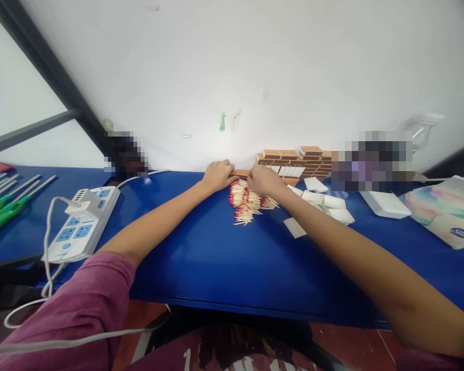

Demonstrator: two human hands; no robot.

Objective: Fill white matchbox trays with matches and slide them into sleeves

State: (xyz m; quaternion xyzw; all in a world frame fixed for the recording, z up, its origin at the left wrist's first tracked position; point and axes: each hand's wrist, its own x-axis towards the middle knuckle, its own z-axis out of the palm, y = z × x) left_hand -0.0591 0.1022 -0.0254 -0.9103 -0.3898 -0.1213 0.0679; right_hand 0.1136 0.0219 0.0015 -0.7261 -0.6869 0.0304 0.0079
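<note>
My left hand is at the back of the blue table, fingers closed on the left end of a narrow brown matchbox. At its other end is my right hand, its fingers bent and pressed together against the box. In front of both hands lies a pile of red-tipped matchsticks, partly covered by the right hand. A stack of brown matchboxes stands against the wall, right of the hands. Several white matchbox trays lie scattered beyond my right forearm, which covers some of them.
A white power strip with a plug and cable lies on the left of the blue table. Green-handled tools are at far left. On the right are a white box and a tissue pack. A white wall bounds the back.
</note>
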